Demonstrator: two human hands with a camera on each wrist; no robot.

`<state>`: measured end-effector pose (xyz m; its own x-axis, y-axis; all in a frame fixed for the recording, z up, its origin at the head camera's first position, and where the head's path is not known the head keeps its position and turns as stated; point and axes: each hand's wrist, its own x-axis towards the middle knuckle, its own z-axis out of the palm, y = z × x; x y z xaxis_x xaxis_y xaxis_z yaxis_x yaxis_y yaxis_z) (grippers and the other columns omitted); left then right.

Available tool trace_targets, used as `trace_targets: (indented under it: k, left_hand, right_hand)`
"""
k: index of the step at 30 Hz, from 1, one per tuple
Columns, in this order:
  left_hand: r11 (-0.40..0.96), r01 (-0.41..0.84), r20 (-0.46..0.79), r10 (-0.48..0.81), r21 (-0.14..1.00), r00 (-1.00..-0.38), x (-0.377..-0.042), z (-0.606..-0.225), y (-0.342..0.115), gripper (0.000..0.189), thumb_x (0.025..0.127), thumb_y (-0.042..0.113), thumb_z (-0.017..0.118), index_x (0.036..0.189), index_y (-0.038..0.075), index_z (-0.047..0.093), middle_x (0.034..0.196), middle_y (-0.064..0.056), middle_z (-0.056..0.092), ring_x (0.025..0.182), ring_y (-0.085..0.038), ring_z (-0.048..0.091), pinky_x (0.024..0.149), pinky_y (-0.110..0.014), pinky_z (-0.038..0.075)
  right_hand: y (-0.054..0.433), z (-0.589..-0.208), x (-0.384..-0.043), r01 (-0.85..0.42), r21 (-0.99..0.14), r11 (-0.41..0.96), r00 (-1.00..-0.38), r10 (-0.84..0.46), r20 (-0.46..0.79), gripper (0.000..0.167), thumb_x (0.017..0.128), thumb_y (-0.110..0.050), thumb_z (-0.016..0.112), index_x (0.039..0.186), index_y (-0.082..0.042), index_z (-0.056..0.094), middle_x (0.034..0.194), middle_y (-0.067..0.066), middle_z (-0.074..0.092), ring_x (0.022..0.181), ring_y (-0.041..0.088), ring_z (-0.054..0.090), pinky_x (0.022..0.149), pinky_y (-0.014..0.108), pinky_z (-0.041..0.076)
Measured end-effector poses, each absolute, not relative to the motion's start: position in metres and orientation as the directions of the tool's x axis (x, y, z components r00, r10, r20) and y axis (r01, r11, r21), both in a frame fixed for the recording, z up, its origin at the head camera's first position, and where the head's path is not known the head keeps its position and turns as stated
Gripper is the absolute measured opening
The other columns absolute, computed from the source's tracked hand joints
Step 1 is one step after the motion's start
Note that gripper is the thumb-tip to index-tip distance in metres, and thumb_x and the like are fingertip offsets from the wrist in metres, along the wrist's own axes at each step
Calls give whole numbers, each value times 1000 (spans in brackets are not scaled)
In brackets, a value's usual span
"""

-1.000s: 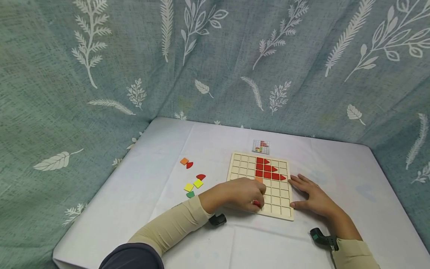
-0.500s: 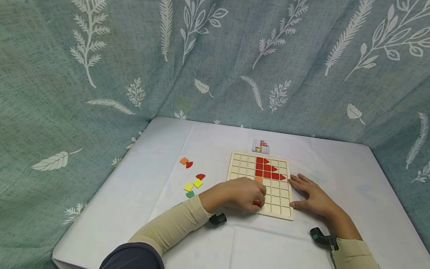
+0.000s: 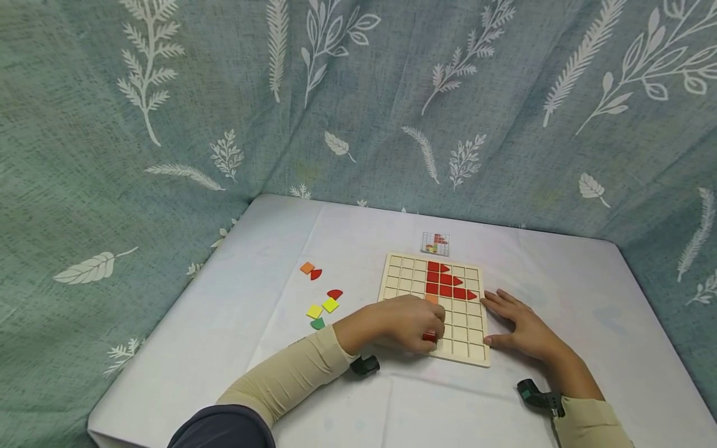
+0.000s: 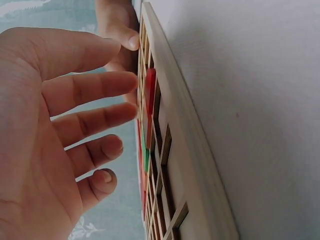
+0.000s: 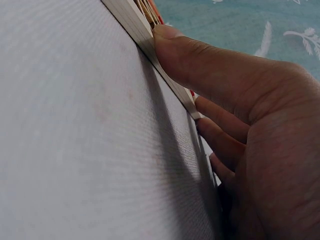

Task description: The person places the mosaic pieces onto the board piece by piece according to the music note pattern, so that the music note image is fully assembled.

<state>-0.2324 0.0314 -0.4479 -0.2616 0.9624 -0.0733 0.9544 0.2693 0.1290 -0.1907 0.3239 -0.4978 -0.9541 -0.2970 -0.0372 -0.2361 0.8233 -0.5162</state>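
Observation:
My left hand reaches over the wooden grid board. In the left wrist view its index and middle fingertips touch or nearly touch a red piece that sits slightly proud of the grid; the thumb stays apart from it. The red piece also shows between thumb and fingers in the head view. My right hand rests at the board's right edge, thumb and fingertips against it. Rows of red squares with pointed ends and an orange square lie in the grid. A green piece is partly hidden.
Loose pieces lie left of the board: an orange square, red quarter-rounds, yellow squares and a green piece. A small pattern card lies behind the board on the white-covered table.
My left hand has shifted very slightly to the right over the red piece. The right hand and the loose pieces have stayed put.

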Motion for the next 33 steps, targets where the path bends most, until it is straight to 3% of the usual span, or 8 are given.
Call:
trace_targets:
  k: [7,17,22,33]
  left_hand:
    - [402,906,-54,915,134,-399,-237,-442,21,36,85,36,69,118,22,64,102,13,56,79,-2,48,68,-22,43]
    - [489,862,-37,872,131,-489,-249,-443,-5,41,87,33,70,123,17,62,111,8,61,94,-5,56,83,-23,46]
    - [479,868,-29,877,127,-480,-252,-447,-11,36,88,33,70,119,17,65,110,6,62,95,-5,58,83,-24,47]
    - [355,931,8,934,89,-357,-255,-455,10,23,94,38,61,112,29,71,97,10,53,83,-4,49,68,-21,42]
  right_hand:
    - [323,-500,-191,-230,-507,830,-958,-286,-33,90,72,-52,79,146,-12,46,154,10,34,144,37,15,104,68,15]
    - [325,-498,-189,-235,-502,832,-957,-288,-30,91,72,-52,79,146,-12,45,154,11,34,143,38,16,103,69,16]
    - [326,-498,-188,-239,-501,832,-955,-294,-34,91,73,-52,79,147,-11,44,154,11,33,143,39,15,103,69,17]
    - [321,-496,-189,-232,-507,830,-955,-292,-41,92,72,-53,78,147,-12,44,154,12,33,143,39,15,103,69,16]
